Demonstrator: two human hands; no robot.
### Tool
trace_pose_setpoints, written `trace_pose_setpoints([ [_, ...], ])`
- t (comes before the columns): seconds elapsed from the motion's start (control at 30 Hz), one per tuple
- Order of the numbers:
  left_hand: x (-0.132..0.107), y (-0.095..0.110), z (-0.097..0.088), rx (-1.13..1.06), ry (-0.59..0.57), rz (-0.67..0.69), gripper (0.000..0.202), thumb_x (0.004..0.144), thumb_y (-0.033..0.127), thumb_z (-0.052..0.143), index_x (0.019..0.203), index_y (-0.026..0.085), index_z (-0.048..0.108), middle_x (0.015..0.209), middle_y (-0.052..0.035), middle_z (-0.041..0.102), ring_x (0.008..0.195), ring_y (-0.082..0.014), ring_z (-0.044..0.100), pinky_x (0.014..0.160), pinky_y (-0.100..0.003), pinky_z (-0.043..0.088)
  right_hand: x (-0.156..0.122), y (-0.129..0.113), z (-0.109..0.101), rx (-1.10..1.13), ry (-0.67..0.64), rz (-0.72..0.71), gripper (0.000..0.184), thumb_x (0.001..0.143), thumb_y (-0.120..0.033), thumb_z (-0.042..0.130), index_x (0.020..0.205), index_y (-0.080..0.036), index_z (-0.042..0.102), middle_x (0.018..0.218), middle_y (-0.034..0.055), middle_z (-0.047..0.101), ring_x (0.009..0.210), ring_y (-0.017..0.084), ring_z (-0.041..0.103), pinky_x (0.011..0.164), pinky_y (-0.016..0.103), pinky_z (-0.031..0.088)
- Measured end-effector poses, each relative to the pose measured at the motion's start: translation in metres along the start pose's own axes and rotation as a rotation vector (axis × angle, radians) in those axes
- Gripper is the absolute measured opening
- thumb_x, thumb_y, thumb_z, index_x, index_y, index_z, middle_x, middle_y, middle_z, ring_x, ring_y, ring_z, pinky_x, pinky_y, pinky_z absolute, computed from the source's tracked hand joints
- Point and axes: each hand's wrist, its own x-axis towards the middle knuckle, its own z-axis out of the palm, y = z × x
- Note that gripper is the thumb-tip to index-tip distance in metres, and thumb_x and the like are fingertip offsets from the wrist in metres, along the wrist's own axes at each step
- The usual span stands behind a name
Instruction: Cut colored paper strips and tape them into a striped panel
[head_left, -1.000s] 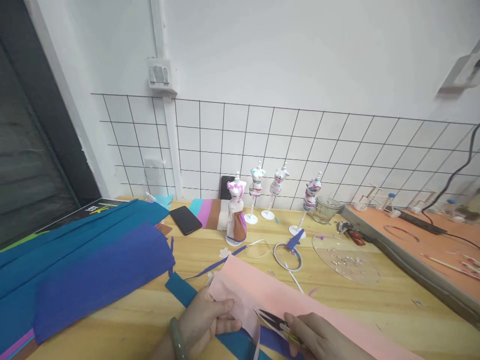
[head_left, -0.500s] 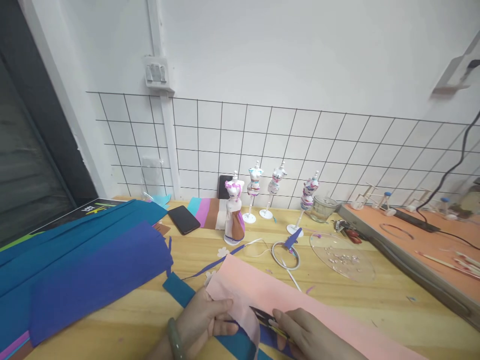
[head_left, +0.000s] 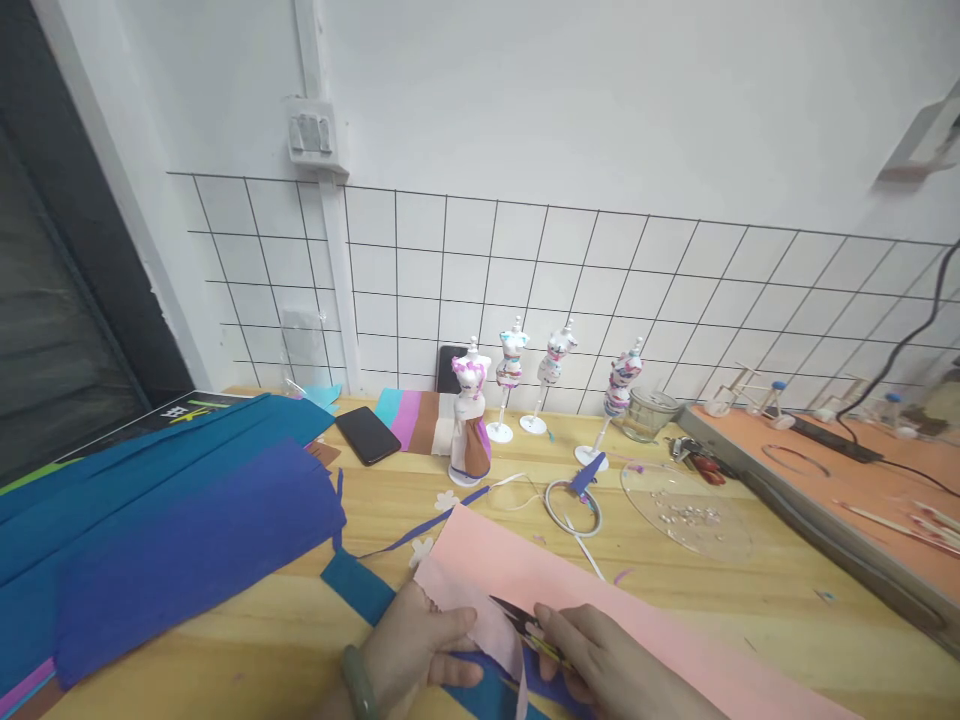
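Observation:
My left hand (head_left: 424, 645), a bracelet at its wrist, pinches the near left part of a long sheet of pink paper (head_left: 540, 575). In my right hand (head_left: 600, 655) is a pair of scissors (head_left: 517, 618) with dark blades and some yellow on the handle. The blades lie at the pink paper, pointing left toward my left thumb. A narrow pink strip (head_left: 519, 672) hangs curling down between my hands. Beneath them lies a teal strip (head_left: 360, 587), with dark blue paper partly hidden under the scissors.
Teal and blue paper sheets (head_left: 202, 540) cover the table's left. Small dress forms (head_left: 471, 410) stand at the back, one in a brown-and-purple skirt. A phone (head_left: 367, 436), a tape roll (head_left: 573, 508), a glass jar (head_left: 646, 414) and a clear disc with beads (head_left: 686, 512) lie around. An orange-topped board (head_left: 862, 490) borders the right.
The scissors and my right hand have shifted slightly left and up along the pink paper. My left hand keeps its hold. The view has tilted a little.

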Motion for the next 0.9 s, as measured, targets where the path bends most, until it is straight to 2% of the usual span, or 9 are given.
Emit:
trace_pose_setpoints([
  [0.2,-0.001,-0.002,0.001,-0.033,-0.074,0.021,0.055,0.052,0.043,0.085,0.094,0.013,0.066,0.093,-0.0102,0.073,0.079,-0.0180,0.067,0.063,-0.023,0.053,0.001,-0.012,-0.004,0.056,-0.009,0.115,0.048,0.089,-0.058,0.038,0.072,-0.018,0.058,0.055,-0.0031,0.045,0.050,0.012,0.039,0.054,0.023,0.035],
  [0.3,-0.003,-0.002,0.002,-0.049,-0.086,0.040,0.057,0.050,0.044,0.086,0.096,0.015,0.067,0.089,-0.0082,0.073,0.075,-0.0166,0.066,0.065,-0.026,0.054,0.000,-0.016,-0.006,0.083,0.039,0.128,0.050,0.088,-0.059,0.036,0.069,-0.018,0.056,0.058,-0.0025,0.046,0.053,0.012,0.040,0.056,0.022,0.036],
  [0.43,-0.001,-0.002,0.001,-0.058,-0.107,0.061,0.055,0.049,0.044,0.086,0.091,0.014,0.067,0.086,-0.0082,0.073,0.072,-0.0155,0.065,0.064,-0.026,0.054,-0.004,-0.026,-0.010,0.143,0.018,0.173,0.051,0.089,-0.060,0.034,0.068,-0.018,0.052,0.059,-0.0033,0.041,0.055,0.012,0.038,0.055,0.022,0.035],
  [0.57,0.000,-0.001,-0.002,-0.062,-0.131,0.084,0.056,0.053,0.041,0.085,0.098,0.015,0.064,0.086,-0.0075,0.073,0.074,-0.0166,0.066,0.064,-0.026,0.054,-0.007,-0.041,-0.017,0.151,-0.028,0.170,0.049,0.089,-0.058,0.035,0.068,-0.018,0.052,0.060,-0.0035,0.040,0.057,0.012,0.037,0.053,0.022,0.032],
  [0.67,-0.001,0.001,-0.002,-0.061,-0.126,0.101,0.055,0.055,0.040,0.085,0.099,0.015,0.063,0.085,-0.0067,0.072,0.074,-0.0163,0.065,0.063,-0.026,0.054,-0.008,-0.047,-0.020,0.139,-0.072,0.163,0.046,0.089,-0.058,0.034,0.066,-0.020,0.045,0.058,-0.0046,0.034,0.055,0.011,0.032,0.049,0.022,0.027],
  [0.77,0.000,0.002,-0.002,-0.041,-0.120,0.093,0.060,0.052,0.041,0.086,0.100,0.015,0.062,0.086,-0.0071,0.072,0.074,-0.0163,0.065,0.061,-0.025,0.054,-0.007,-0.046,-0.019,0.115,-0.071,0.106,0.046,0.089,-0.059,0.032,0.063,-0.021,0.038,0.058,-0.0049,0.031,0.055,0.012,0.029,0.050,0.023,0.028],
  [0.9,0.003,0.000,-0.002,-0.023,-0.112,0.088,0.068,0.051,0.042,0.086,0.108,0.016,0.059,0.090,-0.0072,0.072,0.077,-0.0180,0.066,0.062,-0.026,0.054,-0.001,-0.039,-0.013,0.054,-0.043,0.050,0.046,0.087,-0.061,0.034,0.066,-0.021,0.045,0.057,-0.0042,0.035,0.054,0.012,0.030,0.051,0.023,0.030],
])
